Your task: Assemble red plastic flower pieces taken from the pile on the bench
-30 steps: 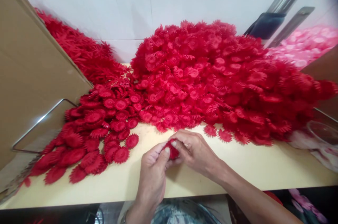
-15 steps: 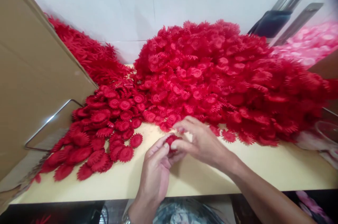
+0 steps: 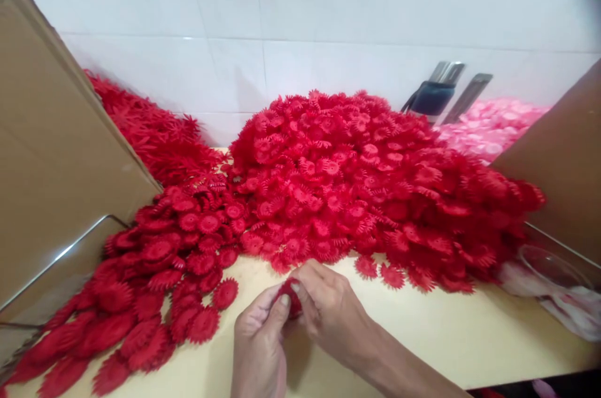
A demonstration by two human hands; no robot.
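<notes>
My left hand (image 3: pixel 259 341) and my right hand (image 3: pixel 328 310) meet over the pale table (image 3: pixel 469 335), both pinching one small red plastic flower piece (image 3: pixel 290 300) between their fingertips. Most of the piece is hidden by the fingers. Just beyond the hands rises a big heap of red flower pieces (image 3: pixel 366 191). A lower spread of flatter red flower pieces (image 3: pixel 159 273) lies to the left of my left hand.
A cardboard sheet (image 3: pixel 51 166) with a metal rod leans at the left. A second cardboard panel (image 3: pixel 563 160) stands at the right, with pink pieces (image 3: pixel 488 126) behind it. A clear plastic bag (image 3: pixel 554 285) lies at the right edge. White tiled wall behind.
The camera tilted up, so the hands sit lower in view. My right hand drew back from the heap's edge and closed on the piece together with the left.
</notes>
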